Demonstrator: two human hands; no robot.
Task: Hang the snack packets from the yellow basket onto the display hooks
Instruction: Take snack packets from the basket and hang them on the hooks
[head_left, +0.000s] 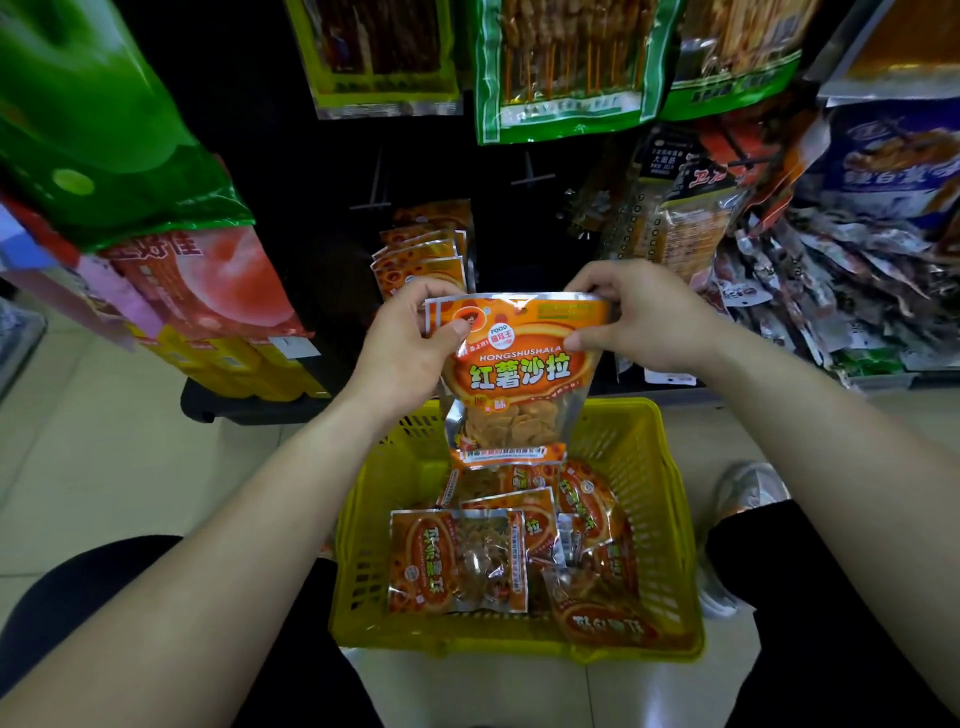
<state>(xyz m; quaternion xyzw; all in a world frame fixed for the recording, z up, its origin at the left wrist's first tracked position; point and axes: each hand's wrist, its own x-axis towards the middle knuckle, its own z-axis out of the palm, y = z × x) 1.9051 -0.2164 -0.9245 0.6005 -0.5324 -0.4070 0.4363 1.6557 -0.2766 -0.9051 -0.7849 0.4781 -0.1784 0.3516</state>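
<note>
Head view: left hand (410, 343) and right hand (639, 322) each pinch a top corner of one orange snack packet (519, 364), held upright over the yellow basket (670, 519). Behind it, hung packets (421, 249) of the same kind fill a low hook. Loose packets (457, 561) lie in the basket, several at least. Judged partway done.

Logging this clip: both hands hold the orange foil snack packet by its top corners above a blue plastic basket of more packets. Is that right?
No: the slotted plastic basket is yellow, not blue, as the head view shows. The left hand and right hand hold the orange foil snack packet by its top corners above it.
</note>
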